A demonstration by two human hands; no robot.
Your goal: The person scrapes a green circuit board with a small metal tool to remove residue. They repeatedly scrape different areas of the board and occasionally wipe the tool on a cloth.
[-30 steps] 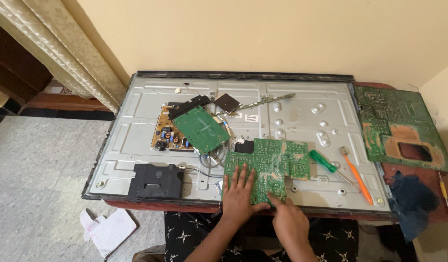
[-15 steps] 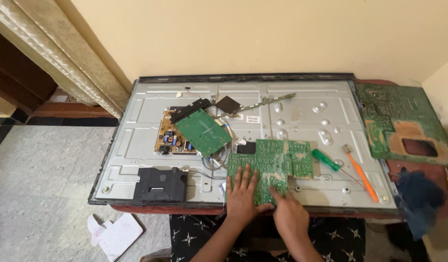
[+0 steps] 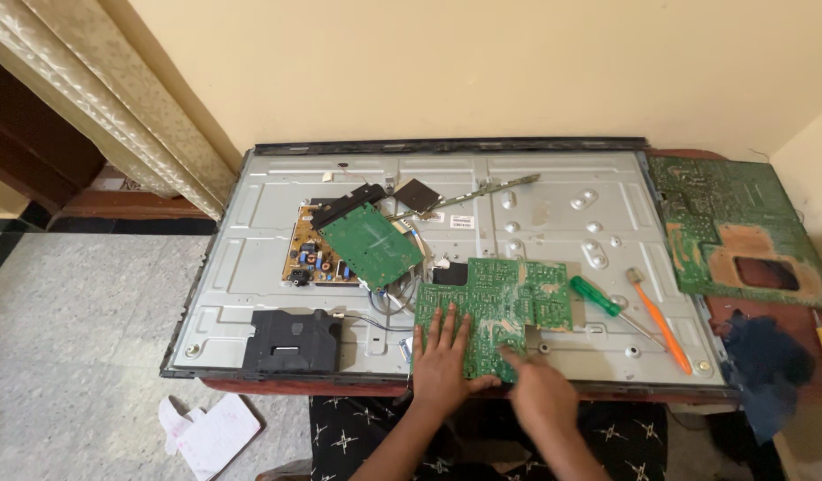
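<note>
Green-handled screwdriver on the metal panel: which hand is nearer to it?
Right. The right hand is below and slightly left of the green-handled screwdriver, fingertips on the green circuit board. The left hand lies flat on the board's left part, farther away.

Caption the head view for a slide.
Both hands, left hand and right hand, press a green circuit board on an opened television's back panel.

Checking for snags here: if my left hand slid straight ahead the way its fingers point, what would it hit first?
The left hand lies flat on the green circuit board, fingers pointing away. Straight ahead, it would likely first meet the small black component at the board's far edge, though depth is unclear.
</note>
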